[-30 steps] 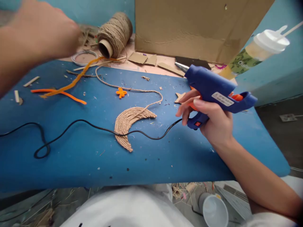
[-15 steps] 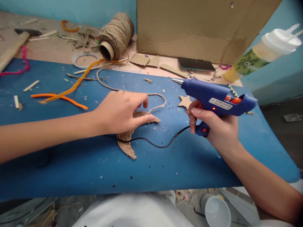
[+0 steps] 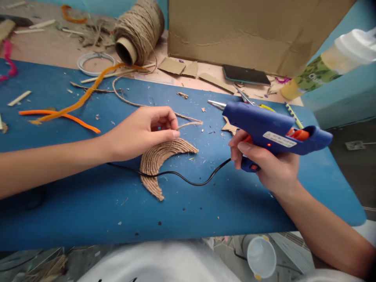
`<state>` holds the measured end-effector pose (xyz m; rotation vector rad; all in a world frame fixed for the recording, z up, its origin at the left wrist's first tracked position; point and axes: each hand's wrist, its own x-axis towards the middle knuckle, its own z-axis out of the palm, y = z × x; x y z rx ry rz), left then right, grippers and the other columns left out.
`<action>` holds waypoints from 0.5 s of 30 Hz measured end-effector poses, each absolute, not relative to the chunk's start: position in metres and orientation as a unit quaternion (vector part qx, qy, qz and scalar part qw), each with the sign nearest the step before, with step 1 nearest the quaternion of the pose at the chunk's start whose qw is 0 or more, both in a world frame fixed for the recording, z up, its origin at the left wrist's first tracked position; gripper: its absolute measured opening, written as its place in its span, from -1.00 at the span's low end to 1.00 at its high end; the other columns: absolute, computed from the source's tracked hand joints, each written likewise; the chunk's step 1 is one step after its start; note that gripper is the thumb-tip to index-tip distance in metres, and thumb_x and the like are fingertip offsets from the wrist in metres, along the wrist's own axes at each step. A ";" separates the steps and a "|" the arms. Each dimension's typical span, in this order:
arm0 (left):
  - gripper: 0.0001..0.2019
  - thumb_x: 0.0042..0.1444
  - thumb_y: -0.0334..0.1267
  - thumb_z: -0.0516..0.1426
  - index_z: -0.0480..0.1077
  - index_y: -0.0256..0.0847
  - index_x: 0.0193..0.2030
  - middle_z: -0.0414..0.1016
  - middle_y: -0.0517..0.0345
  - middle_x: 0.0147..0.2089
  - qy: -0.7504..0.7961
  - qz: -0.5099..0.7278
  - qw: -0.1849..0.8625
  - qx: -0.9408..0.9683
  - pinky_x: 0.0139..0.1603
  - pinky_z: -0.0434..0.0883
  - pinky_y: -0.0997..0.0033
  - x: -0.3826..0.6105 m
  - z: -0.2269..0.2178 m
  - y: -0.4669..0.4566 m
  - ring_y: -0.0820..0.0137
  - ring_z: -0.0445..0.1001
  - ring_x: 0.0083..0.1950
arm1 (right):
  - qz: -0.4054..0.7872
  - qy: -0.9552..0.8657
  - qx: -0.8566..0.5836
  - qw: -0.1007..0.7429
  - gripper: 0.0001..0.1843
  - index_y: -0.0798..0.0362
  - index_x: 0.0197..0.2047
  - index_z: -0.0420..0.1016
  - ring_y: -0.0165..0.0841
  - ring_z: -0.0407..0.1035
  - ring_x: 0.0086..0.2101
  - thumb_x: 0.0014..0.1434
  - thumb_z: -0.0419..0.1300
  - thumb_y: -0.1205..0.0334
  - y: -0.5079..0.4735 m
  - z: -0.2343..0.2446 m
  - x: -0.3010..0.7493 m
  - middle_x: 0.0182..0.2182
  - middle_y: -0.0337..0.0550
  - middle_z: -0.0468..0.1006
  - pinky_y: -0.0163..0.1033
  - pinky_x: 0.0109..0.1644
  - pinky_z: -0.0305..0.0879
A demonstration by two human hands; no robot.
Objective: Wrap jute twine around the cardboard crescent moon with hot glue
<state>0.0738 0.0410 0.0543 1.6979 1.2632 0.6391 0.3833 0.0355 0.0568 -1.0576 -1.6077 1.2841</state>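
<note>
1. A second ago the left hand (image 3: 141, 131) was raised and blurred over the far side of the table; now it is down at the jute crescent (image 3: 160, 160), fingertips pinched on the loose twine (image 3: 188, 124) at the crescent's upper edge.
2. The right hand (image 3: 268, 164) is wrapped around the grip of the blue glue gun (image 3: 270, 127), forefinger at the orange trigger, metal nozzle pointing left and clear of the crescent (a small red light glows on the body).
3. The gun's black cord (image 3: 188, 179) crosses the crescent, which lies flat on the blue table (image 3: 88, 203).
4. Behind: a twine spool (image 3: 141, 33), orange pipe cleaners (image 3: 67, 111), a cardboard box (image 3: 249, 31), a dark phone (image 3: 245, 74).
</note>
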 end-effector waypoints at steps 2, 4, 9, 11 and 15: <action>-0.79 0.31 -0.05 0.26 0.45 -0.10 -0.25 0.52 0.18 -0.30 0.518 0.265 0.439 0.685 -0.25 0.40 0.28 0.064 0.052 0.035 0.33 0.45 -0.28 | 0.488 -0.674 -0.417 0.367 -0.90 -0.06 -0.29 0.71 -0.32 0.46 -0.59 0.30 0.47 0.24 0.035 0.058 0.384 -0.48 -0.24 0.65 -0.16 -0.54 0.36; -0.77 0.35 -0.02 0.23 0.46 -0.09 -0.26 0.51 0.19 -0.31 0.521 0.261 0.410 0.701 -0.26 0.37 0.26 0.054 0.048 0.028 0.32 0.42 -0.29 | 0.460 -0.730 -0.392 0.319 -0.87 -0.09 -0.32 0.68 -0.31 0.44 -0.56 0.25 0.46 0.32 0.035 0.060 0.384 -0.48 -0.25 0.65 -0.14 -0.48 0.41; -0.70 0.49 0.00 0.13 0.42 -0.10 -0.23 0.53 0.19 -0.26 0.533 0.235 0.358 0.730 -0.21 0.29 0.25 0.039 0.043 0.016 0.31 0.39 -0.26 | 0.419 -0.817 -0.327 0.221 -0.76 -0.06 -0.38 0.53 -0.40 0.29 -0.53 0.11 0.38 0.50 0.038 0.065 0.377 -0.50 -0.32 0.54 -0.19 -0.41 0.33; -0.69 0.54 -0.01 0.10 0.41 -0.11 -0.22 0.54 0.21 -0.23 0.534 0.237 0.362 0.727 -0.18 0.28 0.25 0.038 0.045 0.013 0.32 0.40 -0.23 | 0.428 -0.823 -0.323 0.190 -0.77 -0.04 -0.40 0.44 -0.44 0.19 -0.54 0.10 0.32 0.49 0.037 0.066 0.373 -0.52 -0.34 0.44 -0.21 -0.43 0.21; -0.74 0.56 -0.13 0.08 0.40 -0.10 -0.22 0.58 0.25 -0.20 0.525 0.274 0.379 0.711 -0.12 0.29 0.27 0.038 0.045 0.008 0.33 0.44 -0.20 | 0.425 -0.828 -0.330 0.156 -0.79 -0.04 -0.41 0.38 -0.46 0.18 -0.52 0.11 0.27 0.44 0.036 0.063 0.366 -0.53 -0.38 0.38 -0.20 -0.42 0.09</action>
